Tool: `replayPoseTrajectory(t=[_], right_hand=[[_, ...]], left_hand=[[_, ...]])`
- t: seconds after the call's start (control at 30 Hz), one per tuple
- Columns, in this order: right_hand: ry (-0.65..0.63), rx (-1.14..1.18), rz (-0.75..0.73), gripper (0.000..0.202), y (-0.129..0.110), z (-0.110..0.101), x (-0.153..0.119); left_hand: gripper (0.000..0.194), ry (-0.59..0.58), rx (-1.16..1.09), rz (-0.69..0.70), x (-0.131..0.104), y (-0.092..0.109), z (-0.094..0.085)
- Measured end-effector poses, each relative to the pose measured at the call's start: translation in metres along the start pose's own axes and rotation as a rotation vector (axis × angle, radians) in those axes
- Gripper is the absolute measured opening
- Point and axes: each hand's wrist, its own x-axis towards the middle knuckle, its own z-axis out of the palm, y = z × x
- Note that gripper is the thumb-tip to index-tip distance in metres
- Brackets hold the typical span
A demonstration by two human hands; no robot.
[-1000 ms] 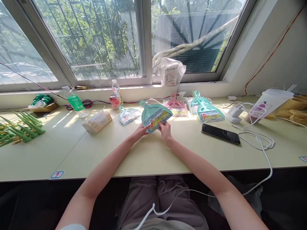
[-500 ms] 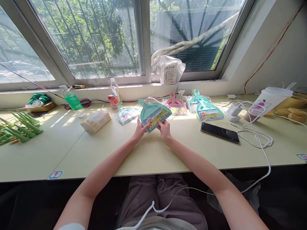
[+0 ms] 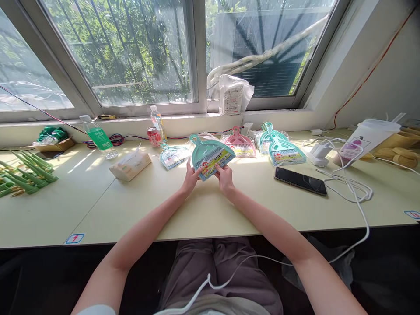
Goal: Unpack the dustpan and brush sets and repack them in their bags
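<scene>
Between my hands is a green dustpan-and-brush set (image 3: 210,153) in clear wrapping, tilted, its yellow label facing me. My left hand (image 3: 191,178) grips its lower left corner. On its lower right edge, my right hand (image 3: 225,177) is closed with the thumb on the front. Behind and to the left lies a wrapped light green dustpan set (image 3: 173,156). A pink dustpan set (image 3: 240,143) rests behind to the right. Farther right are more green dustpan sets (image 3: 286,151), partly overlapping.
A black phone (image 3: 300,180), white charger (image 3: 319,154) with cables and a tilted plastic cup (image 3: 365,140) occupy the right. On the left are a tissue pack (image 3: 130,165), green-labelled bottle (image 3: 99,138), red can (image 3: 154,137) and green plant-like stalks (image 3: 28,173). The table edge (image 3: 210,239) runs before my lap.
Both hands keep hold of the green dustpan set in nearly the same place. The view has shifted very slightly.
</scene>
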Motion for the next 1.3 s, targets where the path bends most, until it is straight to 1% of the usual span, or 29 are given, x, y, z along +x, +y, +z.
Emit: replayPoseTrajectory(t=[0.13,0.2,0.23,0.33,0.37,0.43,0.5,0.6,0.67,0.77,0.83,0.87,0.93,1.07,1.13,1.23,1.3], right_hand=[[-0.006,-0.006,-0.001,0.013,0.001,0.002,-0.002],[-0.005,-0.014,0.003,0.013,0.001,0.002,-0.003],[-0.001,-0.013,0.006,0.013,0.001,0.002,-0.003],[0.010,0.004,0.009,0.014,-0.001,0.000,0.000],[0.010,0.009,0.007,0.014,-0.002,-0.001,0.001],[0.001,0.009,-0.002,0.015,-0.003,-0.002,0.002],[-0.012,-0.004,-0.009,0.016,-0.002,-0.002,0.002],[-0.004,-0.020,-0.011,0.015,0.000,-0.002,0.002],[0.016,-0.020,-0.012,0.014,0.000,-0.003,0.002],[0.041,-0.009,0.001,0.013,-0.001,-0.005,0.004],[0.049,0.008,0.020,0.012,-0.003,-0.005,0.005],[0.050,0.019,0.028,0.011,-0.004,-0.005,0.006],[0.034,0.044,0.035,0.009,-0.005,-0.004,0.006],[-0.041,0.065,0.058,0.010,-0.003,-0.002,0.004],[-0.063,0.065,0.068,0.010,-0.002,-0.001,0.003],[-0.077,0.073,0.066,0.012,-0.003,-0.002,0.003],[-0.082,0.087,0.060,0.015,-0.005,-0.003,0.004]], left_hand=[[0.086,0.108,0.004,-0.004,-0.002,-0.001,0.003],[0.086,0.121,0.002,-0.003,-0.004,0.000,0.004],[0.087,0.100,-0.001,-0.004,-0.005,0.002,0.005],[0.092,-0.029,-0.043,-0.012,-0.006,0.007,0.005],[0.089,-0.064,-0.066,-0.017,-0.006,0.009,0.005],[0.077,-0.096,-0.098,-0.043,-0.004,0.010,0.002],[0.066,-0.097,-0.088,-0.089,-0.001,0.009,-0.002],[0.057,-0.111,-0.032,-0.151,0.002,0.004,-0.006],[0.057,-0.180,-0.029,-0.183,0.002,0.000,-0.006],[0.060,-0.332,-0.073,-0.262,0.002,-0.006,-0.004],[0.060,-0.380,-0.110,-0.332,0.005,-0.010,-0.002],[0.060,-0.375,-0.128,-0.353,0.007,-0.010,-0.001],[0.058,-0.319,-0.171,-0.334,0.011,-0.010,0.000],[0.053,-0.179,-0.229,-0.156,0.013,-0.004,-0.004],[0.053,-0.194,-0.218,-0.152,0.011,-0.001,-0.008],[0.054,-0.305,-0.204,-0.191,0.006,0.003,-0.010],[0.053,-0.346,-0.221,-0.200,0.003,0.003,-0.008]])
